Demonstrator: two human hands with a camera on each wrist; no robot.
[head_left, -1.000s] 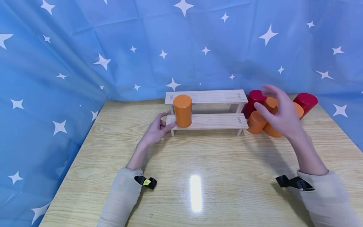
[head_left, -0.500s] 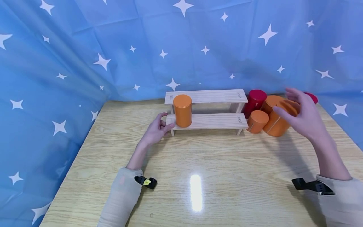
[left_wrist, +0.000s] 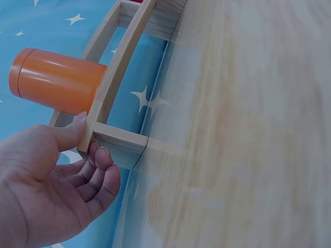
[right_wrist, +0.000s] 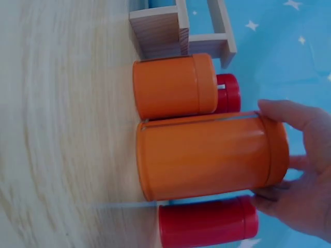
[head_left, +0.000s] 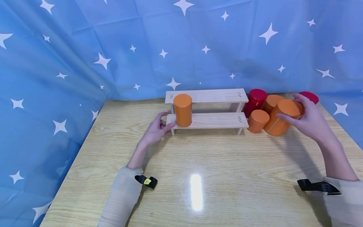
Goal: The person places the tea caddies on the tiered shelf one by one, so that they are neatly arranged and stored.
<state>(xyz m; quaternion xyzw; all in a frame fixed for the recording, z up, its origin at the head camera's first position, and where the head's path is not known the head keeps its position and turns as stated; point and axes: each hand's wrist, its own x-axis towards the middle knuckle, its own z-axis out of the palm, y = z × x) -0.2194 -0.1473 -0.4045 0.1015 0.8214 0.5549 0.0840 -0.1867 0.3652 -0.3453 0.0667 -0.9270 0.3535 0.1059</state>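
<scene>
My left hand [head_left: 157, 129] pinches the left end of a pale two-tier wooden shelf [head_left: 215, 121], thumb on top of the lower board and fingers curled under it in the left wrist view. Close to that thumb, an orange canister [head_left: 182, 111] stands upright on the lower tier. My right hand [head_left: 311, 121] is around the lid of the largest orange canister [right_wrist: 207, 157], thumb on one side and fingers on the other. Beside this canister is a short orange canister [right_wrist: 173, 87]. The far fingers are partly hidden behind the lid.
Right of the shelf stand a red canister [head_left: 255, 102] and another orange canister [head_left: 271, 102]. One more red canister [right_wrist: 207, 222] is beyond my right hand. A blue star-patterned cloth [head_left: 141, 47] hangs behind the wooden table [head_left: 221, 176].
My right hand has moved right and then down, from above the canisters onto the largest orange one's lid. My left hand keeps its place on the shelf.
</scene>
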